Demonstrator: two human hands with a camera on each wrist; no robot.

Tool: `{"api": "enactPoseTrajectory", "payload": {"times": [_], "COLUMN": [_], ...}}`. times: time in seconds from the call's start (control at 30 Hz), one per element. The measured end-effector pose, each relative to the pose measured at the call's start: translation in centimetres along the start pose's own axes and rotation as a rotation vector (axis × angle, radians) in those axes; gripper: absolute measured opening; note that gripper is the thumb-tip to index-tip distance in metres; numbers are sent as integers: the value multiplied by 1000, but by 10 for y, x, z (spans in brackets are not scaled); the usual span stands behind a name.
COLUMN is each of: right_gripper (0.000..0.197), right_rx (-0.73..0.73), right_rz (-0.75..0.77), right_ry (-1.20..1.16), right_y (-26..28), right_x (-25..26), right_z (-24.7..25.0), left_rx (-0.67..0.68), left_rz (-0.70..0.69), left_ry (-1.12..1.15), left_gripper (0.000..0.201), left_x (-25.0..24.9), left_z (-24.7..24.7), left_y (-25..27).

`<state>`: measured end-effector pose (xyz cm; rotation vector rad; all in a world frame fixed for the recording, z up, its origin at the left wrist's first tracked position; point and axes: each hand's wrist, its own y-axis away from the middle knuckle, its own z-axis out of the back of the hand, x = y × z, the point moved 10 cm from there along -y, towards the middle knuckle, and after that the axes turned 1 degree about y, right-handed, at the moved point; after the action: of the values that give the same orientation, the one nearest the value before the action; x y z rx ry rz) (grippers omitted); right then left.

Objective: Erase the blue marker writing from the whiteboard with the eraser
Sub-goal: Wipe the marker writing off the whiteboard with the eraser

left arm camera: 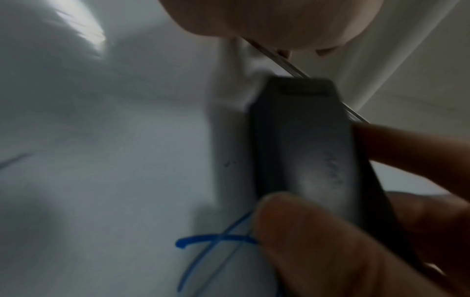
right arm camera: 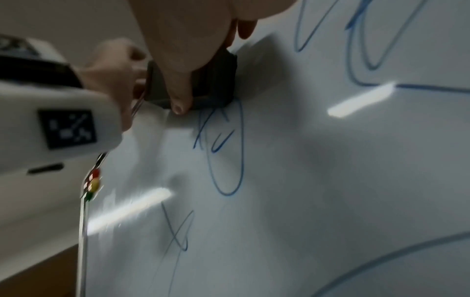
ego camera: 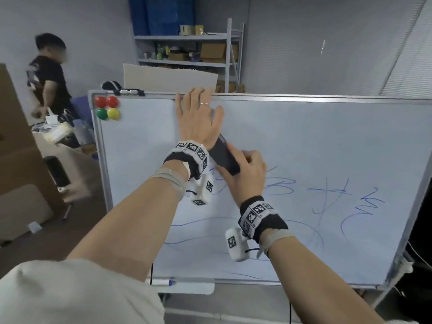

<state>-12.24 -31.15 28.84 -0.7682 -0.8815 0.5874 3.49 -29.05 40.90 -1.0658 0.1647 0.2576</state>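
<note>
The whiteboard point(ego camera: 304, 141) stands upright with blue marker writing point(ego camera: 327, 197) across its middle and lower half. My right hand point(ego camera: 246, 168) grips a dark eraser point(ego camera: 224, 157) and presses it on the board just above the leftmost scribble. The right wrist view shows my thumb point(right arm camera: 179, 88) across the eraser point(right arm camera: 211, 80), with blue writing point(right arm camera: 226, 152) right below it. My left hand point(ego camera: 196, 111) lies flat on the upper board, fingers straight and reaching the top frame. In the left wrist view the eraser point(left arm camera: 305, 144) sits beside a blue stroke point(left arm camera: 216, 240).
Several round magnets point(ego camera: 107, 110) sit in the board's top left corner. A marker point(ego camera: 163, 282) lies on the tray under the board. Another person point(ego camera: 49, 80) stands at the far left by cardboard boxes point(ego camera: 14, 148). A metal shelf point(ego camera: 187, 47) stands behind the board.
</note>
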Motion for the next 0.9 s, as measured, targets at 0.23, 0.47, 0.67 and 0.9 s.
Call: {"api": "enactPoseTrajectory", "payload": {"times": [0.23,0.47,0.67,0.9], "right_gripper": [66,63,59,56], "right_rx": [-147,35,102,32], "right_rz": [-51,138,254,218], "right_ry": [52,52,106,83], "right_y": [-18,5,23,21], "right_x": [-29,-19,-3,18], "right_z": [35,15,2,-11], "left_rx": [109,129,76,-191], "left_rz": [21,118,86,459], "left_ry": [-10,37,25,11], "left_gripper": [59,59,60,71], "left_x": [4,-4,5,108], "left_z": [2,-6,4,42], "left_y": [7,6,16,70]}}
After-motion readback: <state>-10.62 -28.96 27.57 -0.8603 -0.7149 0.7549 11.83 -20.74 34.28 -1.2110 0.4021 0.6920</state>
